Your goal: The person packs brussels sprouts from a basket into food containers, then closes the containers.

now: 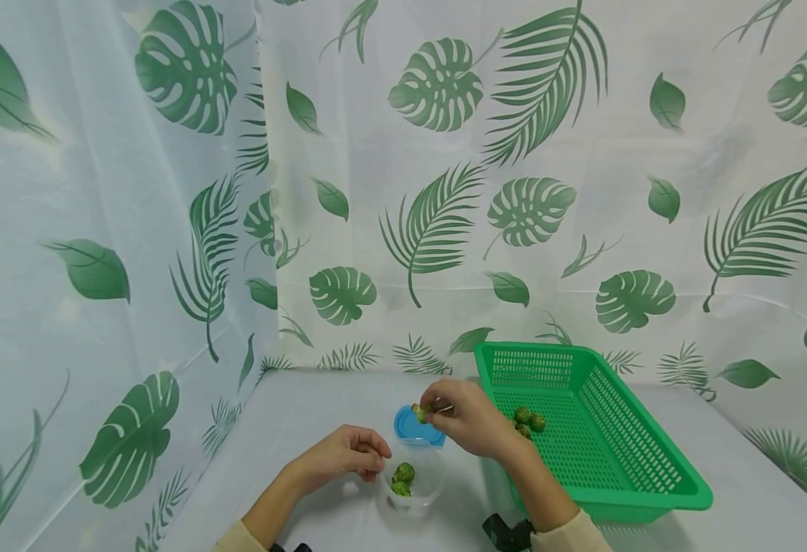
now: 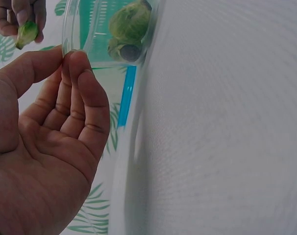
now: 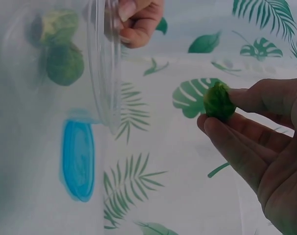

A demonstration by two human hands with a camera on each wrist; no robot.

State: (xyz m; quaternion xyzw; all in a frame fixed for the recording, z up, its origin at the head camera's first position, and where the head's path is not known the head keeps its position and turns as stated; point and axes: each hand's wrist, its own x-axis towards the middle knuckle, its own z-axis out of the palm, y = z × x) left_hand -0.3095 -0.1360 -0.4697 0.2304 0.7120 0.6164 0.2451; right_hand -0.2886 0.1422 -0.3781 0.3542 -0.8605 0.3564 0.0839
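The right hand [image 1: 470, 419] pinches a sprout [image 1: 419, 414] up over the worktop [image 1: 327, 399], near the bowl [image 1: 431, 481] — the left hand [image 1: 344, 460] pinches its rim [image 2: 70, 24]. Best hold the bowl still — and squeeze the sprout softly.

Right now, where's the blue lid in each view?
Head: blue lid lower middle, just above the clear bowl.
Left wrist: lid a thin strip left of centre, below the bowl.
Right wrist: lid lower left, below the bowl.
Shared landmark: the bowl holding two sprouts.
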